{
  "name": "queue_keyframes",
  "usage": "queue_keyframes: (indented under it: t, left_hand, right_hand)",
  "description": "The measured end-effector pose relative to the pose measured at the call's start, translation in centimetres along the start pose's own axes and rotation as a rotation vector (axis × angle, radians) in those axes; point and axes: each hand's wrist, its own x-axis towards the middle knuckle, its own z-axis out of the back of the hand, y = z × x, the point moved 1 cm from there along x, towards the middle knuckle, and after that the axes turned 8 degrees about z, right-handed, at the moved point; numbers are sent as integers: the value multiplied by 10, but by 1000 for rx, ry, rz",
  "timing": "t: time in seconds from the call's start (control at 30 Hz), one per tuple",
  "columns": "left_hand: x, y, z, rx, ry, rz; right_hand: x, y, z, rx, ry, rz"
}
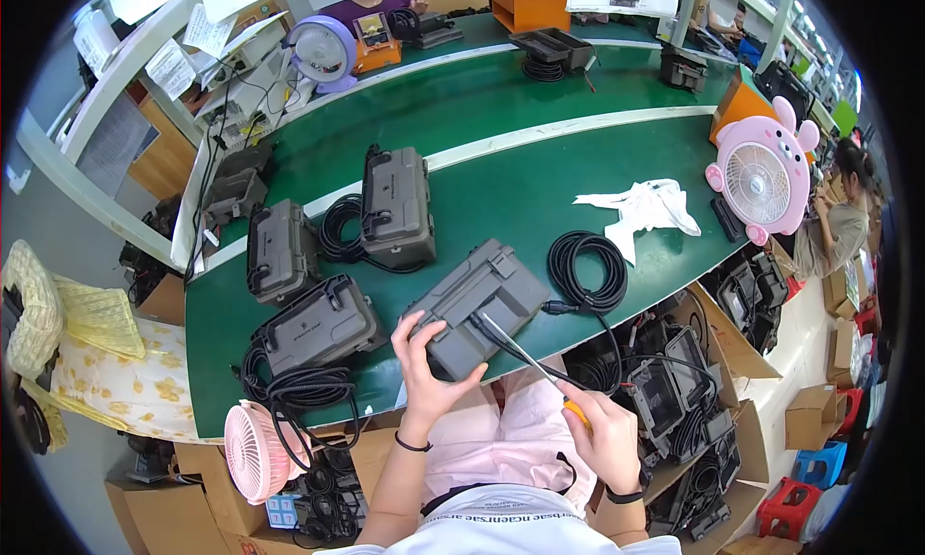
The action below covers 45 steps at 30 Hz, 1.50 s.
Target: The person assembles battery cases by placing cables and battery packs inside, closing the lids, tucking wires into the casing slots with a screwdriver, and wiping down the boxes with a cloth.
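Near the front edge of the green bench lies a grey plastic case (pixel 470 290), tilted towards me. My left hand (pixel 424 372) grips its near left corner, thumb along the lower edge and fingers over the side. In my right hand (pixel 605 435) is a screwdriver (pixel 525 353) with an orange-yellow handle. Its metal shaft points up and left to the cable fitting on the case's side; whether the tip touches cannot be made out. A black cable (pixel 520 357) runs from that fitting towards my right hand. Beside the case lies a coiled black cable (pixel 588 274) with a connector.
Three more grey cases (pixel 397 203) with cable coils stand to the left. A white cloth (pixel 646 213) and a pink fan (pixel 756 179) are on the right. Cartons (pixel 742 401) of cases and cables sit below the bench edge. Another person (pixel 838 218) sits at far right.
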Motion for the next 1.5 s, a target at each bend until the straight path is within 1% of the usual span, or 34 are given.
queue_keyframes:
  t: [0.17,0.3,0.4,0.6,0.7,0.8,0.9,1.0,1.2,1.3,1.5]
  left_hand:
    - [-1,9,1,-59,33,-16]
    - [-4,18,-2,-109,23,-35]
    - [-13,28,-5,-211,-39,-50]
    - [-23,32,-1,-184,-61,-80]
    - [-23,30,-2,-145,-69,-107]
    - [-20,25,-1,-136,-78,-140]
    - [-21,23,0,-131,-74,-138]
    - [-21,25,0,-137,-72,-135]
    - [-20,27,-1,-135,-61,-120]
    - [-19,26,-1,-139,-59,-127]
    - [-18,27,-4,-151,-47,-127]
  right_hand:
    - [9,11,3,-149,19,17]
    - [5,8,-2,-152,-26,45]
    - [-3,4,-9,-107,-53,41]
    - [-21,-8,-30,-52,-131,77]
    - [-22,-7,-29,-30,-121,49]
    - [-26,-12,-34,-96,-158,75]
    - [-28,-13,-35,-198,-169,120]
    - [-28,-13,-37,-215,-181,121]
    - [-27,-14,-38,-196,-178,130]
    - [-25,-12,-38,-137,-176,89]
    - [-25,-14,-37,-140,-168,97]
